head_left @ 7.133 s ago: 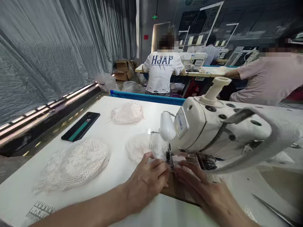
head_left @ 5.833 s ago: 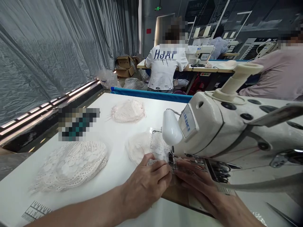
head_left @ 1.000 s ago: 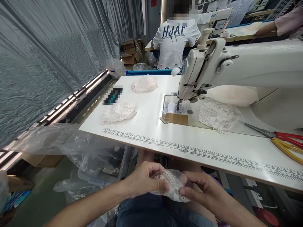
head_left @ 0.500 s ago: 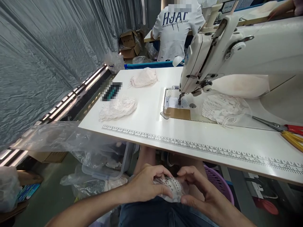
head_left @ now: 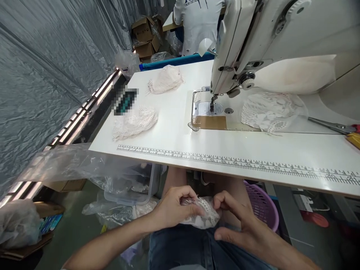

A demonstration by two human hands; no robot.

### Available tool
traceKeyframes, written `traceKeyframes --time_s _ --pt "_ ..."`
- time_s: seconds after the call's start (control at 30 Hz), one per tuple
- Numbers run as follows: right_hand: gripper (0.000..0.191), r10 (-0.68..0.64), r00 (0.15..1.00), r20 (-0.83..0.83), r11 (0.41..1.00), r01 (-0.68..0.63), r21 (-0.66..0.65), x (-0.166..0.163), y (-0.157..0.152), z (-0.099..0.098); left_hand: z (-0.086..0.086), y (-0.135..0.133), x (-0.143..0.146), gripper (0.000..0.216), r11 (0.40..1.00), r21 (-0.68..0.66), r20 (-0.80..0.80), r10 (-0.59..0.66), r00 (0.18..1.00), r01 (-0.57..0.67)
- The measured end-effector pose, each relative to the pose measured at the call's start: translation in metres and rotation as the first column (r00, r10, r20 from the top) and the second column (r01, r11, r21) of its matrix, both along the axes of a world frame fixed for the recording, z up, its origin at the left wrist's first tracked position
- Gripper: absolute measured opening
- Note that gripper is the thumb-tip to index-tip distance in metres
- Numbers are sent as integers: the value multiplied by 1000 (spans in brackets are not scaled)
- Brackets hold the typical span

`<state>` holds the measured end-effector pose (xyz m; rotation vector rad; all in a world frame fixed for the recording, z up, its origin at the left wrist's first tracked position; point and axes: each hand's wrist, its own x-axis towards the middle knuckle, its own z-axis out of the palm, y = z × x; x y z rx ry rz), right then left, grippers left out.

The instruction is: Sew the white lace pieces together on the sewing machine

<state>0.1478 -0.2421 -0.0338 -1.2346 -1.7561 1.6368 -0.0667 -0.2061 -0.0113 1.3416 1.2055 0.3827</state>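
Above my lap, my left hand is closed around a bunched white lace fabric piece, its thumb lying over the front. My right hand is at the right side of this piece. Its bent fingers are by the lace's upper right edge and the thumb is spread well apart below, with a gap between. On the white table, two more pale lace pieces lie at the left, one nearer and one farther back. Another white lace piece rests right of the needle.
A sewing machine stands on the table, with a printed ruler along the front edge. Scissors lie at the right. Below are a purple basket and a clear plastic bin. A person sits beyond.
My right thumb has moved away from the lace piece and the hand is more open. The lace looks more spread out in my left hand. My view has tilted downward.
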Motion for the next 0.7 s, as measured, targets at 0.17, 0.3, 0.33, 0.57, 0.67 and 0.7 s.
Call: traceKeyframes --time_s 0.17,0.3,0.33,0.57,0.67,0.7 --pt "17 7 999 -36 1000 -8 -25 -3 -1 -3 -9 -3 -8 39 987 -154 97 60 993 -45" --pt "11 -30 997 -72 999 32 27 -7 1 -6 -12 -9 -10 46 963 -263 177 104 979 -55" --pt "12 -28 996 -82 999 31 31 -7 1 -7 -13 -10 -10 46 961 -268 185 115 976 -63" --pt "15 -22 990 -139 1000 23 9 -3 -1 -9 -19 -22 -8 49 976 -217 319 78 944 -7" --pt "16 14 990 -139 1000 -17 -14 -1 -1 -9 -21 -23 -8 41 978 -207 233 67 970 -18" --pt "15 13 991 -133 999 -17 -32 -1 -1 -10 -21 -23 -8 39 979 -204 207 64 976 -21"
